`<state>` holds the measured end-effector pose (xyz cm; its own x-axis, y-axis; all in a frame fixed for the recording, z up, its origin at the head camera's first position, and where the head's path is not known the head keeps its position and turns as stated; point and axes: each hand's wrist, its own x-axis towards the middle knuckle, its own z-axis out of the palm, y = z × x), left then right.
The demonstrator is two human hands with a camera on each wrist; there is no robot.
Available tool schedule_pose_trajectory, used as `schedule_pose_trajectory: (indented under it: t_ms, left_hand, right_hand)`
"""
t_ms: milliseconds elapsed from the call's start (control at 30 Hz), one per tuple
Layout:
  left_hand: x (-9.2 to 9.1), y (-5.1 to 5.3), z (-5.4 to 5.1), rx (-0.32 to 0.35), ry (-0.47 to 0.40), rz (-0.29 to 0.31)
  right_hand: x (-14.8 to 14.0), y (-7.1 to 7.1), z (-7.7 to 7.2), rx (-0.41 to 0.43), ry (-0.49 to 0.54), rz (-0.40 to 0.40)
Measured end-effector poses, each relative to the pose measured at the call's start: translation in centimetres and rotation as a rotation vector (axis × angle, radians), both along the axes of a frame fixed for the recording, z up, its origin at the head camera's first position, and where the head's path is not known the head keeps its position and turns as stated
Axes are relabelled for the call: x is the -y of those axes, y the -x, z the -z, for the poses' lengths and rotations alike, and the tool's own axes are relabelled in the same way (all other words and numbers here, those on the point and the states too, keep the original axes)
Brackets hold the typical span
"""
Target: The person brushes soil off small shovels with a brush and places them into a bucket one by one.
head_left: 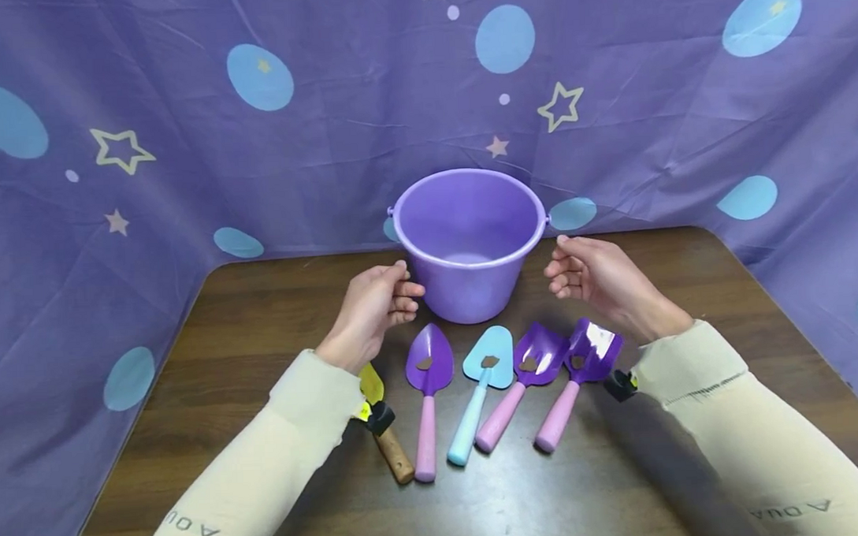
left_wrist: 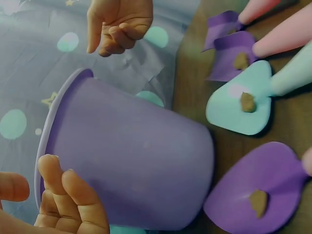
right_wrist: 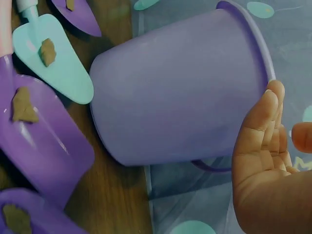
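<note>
A purple bucket (head_left: 472,286) stands upright at the back of the table. Just left of its wall is my left hand (head_left: 375,305), fingers loosely bent and holding nothing. My right hand (head_left: 600,278) hovers off the bucket's right side, also holding nothing, its fingers relaxed. In front lie a purple pointed trowel (head_left: 430,359) with a pink handle, a light blue trowel (head_left: 490,352), and two purple scoops (head_left: 541,351) with pink handles. Partly hidden under my left wrist is a yellow trowel (head_left: 372,383) with a wooden handle. Small brown lumps sit on several blades.
The tools and bucket rest on a dark wooden table (head_left: 260,321). Behind and beside it hangs a purple cloth (head_left: 367,112) with stars and blue spots, close to the bucket's back. The bucket's handle (right_wrist: 212,168) shows low behind it in the right wrist view.
</note>
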<state>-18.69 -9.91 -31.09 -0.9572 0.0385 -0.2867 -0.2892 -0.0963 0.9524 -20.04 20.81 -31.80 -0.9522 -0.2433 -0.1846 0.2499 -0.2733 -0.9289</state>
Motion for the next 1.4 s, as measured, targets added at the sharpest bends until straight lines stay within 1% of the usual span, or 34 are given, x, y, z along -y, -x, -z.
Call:
schedule_pose_trajectory:
  t_ms: [67,267,367,567,667,800,967,1100,1233,1300,1400]
  left_hand:
    - [0.4,-0.7,0.2,0.003,0.005,0.016]
    - [1.8,-2.5,1.3,-0.009,0.078,0.07]
    - [2.7,-3.4,1.9,0.005,0.103,0.091]
    - [4.2,-5.1,2.8,0.031,0.166,0.106]
    - [4.6,-5.9,3.2,0.036,0.215,0.12]
    - [5.1,-7.0,4.0,0.024,0.276,0.142]
    - [5.7,-8.4,4.9,0.003,0.346,0.19]
    - [6.2,-9.1,5.3,-0.015,0.399,0.238]
    - [6.4,-9.5,5.5,-0.027,0.445,0.271]
    - [6.4,-9.6,5.5,-0.032,0.469,0.282]
    - [6.3,-9.9,5.7,-0.039,0.493,0.297]
  right_hand:
    - [-0.7,-0.5,0.1,-0.008,-0.001,-0.003]
    - [-2.4,-2.4,0.4,-0.021,-0.056,-0.028]
    - [-3.1,-3.4,0.7,-0.021,-0.118,-0.033]
    - [-4.6,-5.3,1.2,-0.029,-0.245,-0.056]
    - [-5.4,-6.0,1.4,-0.036,-0.307,-0.066]
    - [-6.5,-6.9,1.8,-0.035,-0.406,-0.074]
    - [-8.1,-8.0,2.3,-0.031,-0.569,-0.075]
    - [-9.5,-8.9,2.6,-0.073,-0.738,-0.078]
    - [-10.8,-10.0,2.8,-0.11,-0.939,-0.086]
    - [-11.4,-10.4,2.9,-0.112,-1.041,-0.091]
    - [-12.1,-10.8,2.9,-0.133,-1.228,-0.109]
